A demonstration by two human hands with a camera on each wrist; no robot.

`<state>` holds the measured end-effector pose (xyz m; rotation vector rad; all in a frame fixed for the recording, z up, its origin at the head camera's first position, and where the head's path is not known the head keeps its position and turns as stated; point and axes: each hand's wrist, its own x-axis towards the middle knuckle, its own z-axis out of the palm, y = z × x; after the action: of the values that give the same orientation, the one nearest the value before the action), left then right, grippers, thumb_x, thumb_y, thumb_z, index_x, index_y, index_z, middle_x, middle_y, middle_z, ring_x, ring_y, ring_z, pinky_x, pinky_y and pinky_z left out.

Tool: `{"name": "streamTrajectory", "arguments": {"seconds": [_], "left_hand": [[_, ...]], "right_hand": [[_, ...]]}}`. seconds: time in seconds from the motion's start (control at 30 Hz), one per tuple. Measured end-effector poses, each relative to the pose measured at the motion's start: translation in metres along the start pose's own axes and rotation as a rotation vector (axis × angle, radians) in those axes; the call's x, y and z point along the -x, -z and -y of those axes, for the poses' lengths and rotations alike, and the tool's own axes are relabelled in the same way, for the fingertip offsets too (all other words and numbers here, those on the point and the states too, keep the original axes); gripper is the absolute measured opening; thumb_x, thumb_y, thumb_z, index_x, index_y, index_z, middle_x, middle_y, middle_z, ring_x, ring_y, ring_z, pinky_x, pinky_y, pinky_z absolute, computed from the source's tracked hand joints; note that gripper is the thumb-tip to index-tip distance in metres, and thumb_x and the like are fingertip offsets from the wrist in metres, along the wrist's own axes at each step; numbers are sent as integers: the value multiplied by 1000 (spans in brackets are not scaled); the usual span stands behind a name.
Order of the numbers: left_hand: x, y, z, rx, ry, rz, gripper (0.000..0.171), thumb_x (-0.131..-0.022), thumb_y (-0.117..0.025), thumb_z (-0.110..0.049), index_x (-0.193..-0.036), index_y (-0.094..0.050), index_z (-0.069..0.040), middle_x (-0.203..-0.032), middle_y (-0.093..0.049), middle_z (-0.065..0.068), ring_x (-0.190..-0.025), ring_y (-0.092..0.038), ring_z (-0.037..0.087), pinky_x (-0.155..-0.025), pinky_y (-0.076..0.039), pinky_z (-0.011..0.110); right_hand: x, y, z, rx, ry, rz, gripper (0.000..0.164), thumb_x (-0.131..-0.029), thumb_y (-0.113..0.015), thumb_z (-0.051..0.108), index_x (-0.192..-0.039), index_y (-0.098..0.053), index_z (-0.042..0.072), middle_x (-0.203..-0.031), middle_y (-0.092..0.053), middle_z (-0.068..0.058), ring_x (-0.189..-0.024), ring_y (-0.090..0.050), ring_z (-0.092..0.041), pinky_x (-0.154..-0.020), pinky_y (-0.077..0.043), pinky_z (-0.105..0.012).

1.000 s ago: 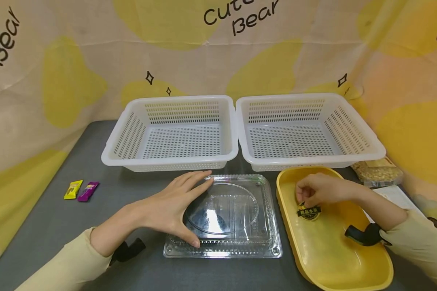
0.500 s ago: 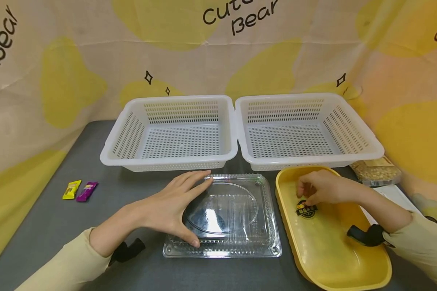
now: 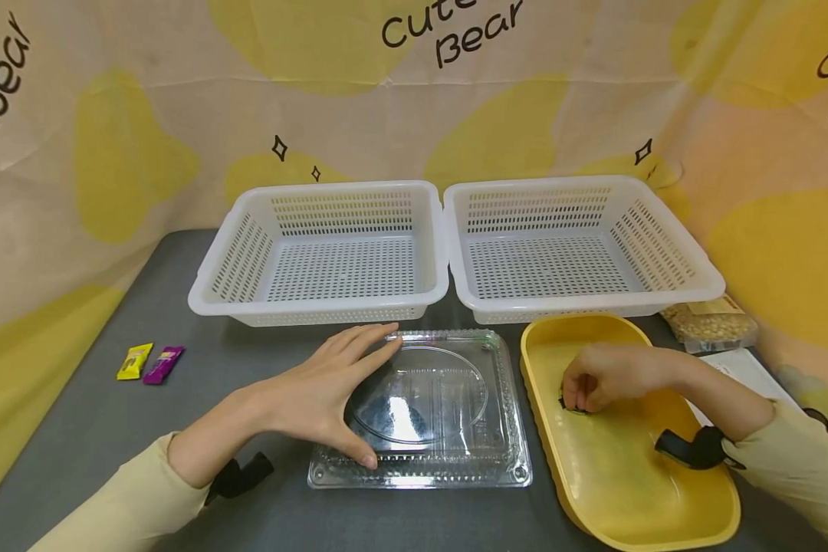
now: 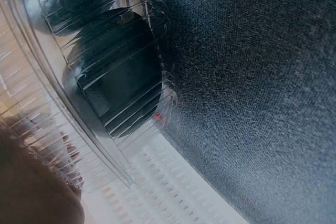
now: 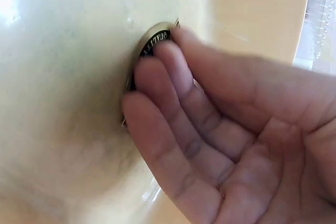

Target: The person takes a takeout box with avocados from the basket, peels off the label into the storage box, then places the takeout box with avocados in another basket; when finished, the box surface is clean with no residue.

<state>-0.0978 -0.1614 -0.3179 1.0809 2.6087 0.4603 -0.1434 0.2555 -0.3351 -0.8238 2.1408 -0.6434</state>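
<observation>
My left hand (image 3: 320, 399) lies spread with straight fingers over the left side of a clear plastic lidded box (image 3: 448, 399) on the dark table. In the left wrist view, the ribbed wall of the box (image 4: 105, 129) runs close by the hand, with dark rounded shapes showing through it. Inside a yellow tray (image 3: 683, 491), my right hand (image 3: 610, 376) curls its fingers and pinches a small round black-and-gold label sticker (image 3: 575, 409). The right wrist view shows the sticker (image 5: 155, 43) bent under the fingertips, most of it covered.
Two white slotted baskets (image 3: 331, 307) (image 3: 593, 299) stand side by side behind the box and tray. A yellow packet (image 3: 134, 362) and a purple packet (image 3: 163, 365) lie at left. Behind the tray at right sit a bag of grain-like pieces (image 3: 711, 326) and a white sheet (image 3: 741, 368).
My right hand has lowered slightly toward me, and the sticker has tipped so its face no longer shows in the head view. My left hand and the box stay put.
</observation>
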Motion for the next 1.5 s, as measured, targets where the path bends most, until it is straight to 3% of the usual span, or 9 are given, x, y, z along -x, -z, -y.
{"name": "streamTrajectory", "arguments": {"seconds": [0.1,0.23,0.4,0.63,0.8,1.0,1.17,1.3,1.5], "left_hand": [[0,0,0,-2,-3,-3,135,-59,-76,-77,-160,-9,-20,-169,3,-4,-155,-6,27,-123,-12,60],[0,0,1,-3,-2,-7,134,-59,-76,-77,-160,-9,-20,-169,3,-4,-155,-6,27,-124,-12,59],[1,0,1,6,3,-5,134,-59,-77,-77,-160,-10,-19,-169,2,-4,-156,-6,28,-123,-12,60],[2,6,0,78,16,-7,127,-66,-78,-69,-160,-11,-16,-169,-3,-1,-156,-8,31,-122,-15,62],[7,12,2,179,5,-51,110,-77,-79,-52,-159,-17,-14,-168,-12,4,-155,-14,32,-121,-20,62],[13,16,9,213,30,-167,93,-82,-80,-34,-156,-29,-13,-165,-25,7,-152,-25,32,-120,-26,59],[18,16,15,225,53,-267,81,-81,-81,-27,-150,-42,-13,-160,-36,9,-147,-36,33,-116,-33,59],[20,13,20,224,82,-285,74,-80,-81,-27,-146,-49,-17,-157,-38,14,-145,-38,37,-113,-35,63],[24,6,24,274,160,-262,77,-77,-83,-32,-145,-49,-22,-158,-31,21,-144,-34,45,-106,-41,66]], "right_hand": [[1,4,0,-21,-26,6,16,-82,-65,-3,-92,-72,8,-84,-68,4,-74,-56,0,-68,-51,-17],[-1,10,-4,18,-50,-84,14,-84,-67,0,-95,-72,7,-90,-71,2,-79,-59,-2,-69,-52,-18],[-3,11,-9,72,11,-139,17,-83,-67,0,-97,-73,7,-91,-73,1,-82,-63,-1,-70,-53,-18],[11,19,6,56,73,-197,17,-91,-66,8,-103,-75,15,-98,-76,3,-86,-66,-3,-74,-55,-21],[26,30,15,9,106,-348,15,-92,-68,13,-107,-73,11,-100,-75,-2,-86,-67,-5,-75,-56,-20],[43,43,18,-5,51,-589,19,-91,-69,10,-110,-73,12,-98,-73,11,-86,-69,-4,-74,-56,-17],[53,59,12,-62,-14,-776,21,-90,-69,5,-112,-71,6,-98,-70,19,-87,-67,0,-71,-56,-15],[61,74,-3,-33,-75,-894,22,-92,-68,9,-114,-71,9,-99,-66,29,-90,-60,9,-71,-49,-7],[71,87,-35,-21,-209,-1015,32,-94,-67,25,-124,-66,12,-104,-55,40,-91,-51,16,-67,-42,-4]]}}
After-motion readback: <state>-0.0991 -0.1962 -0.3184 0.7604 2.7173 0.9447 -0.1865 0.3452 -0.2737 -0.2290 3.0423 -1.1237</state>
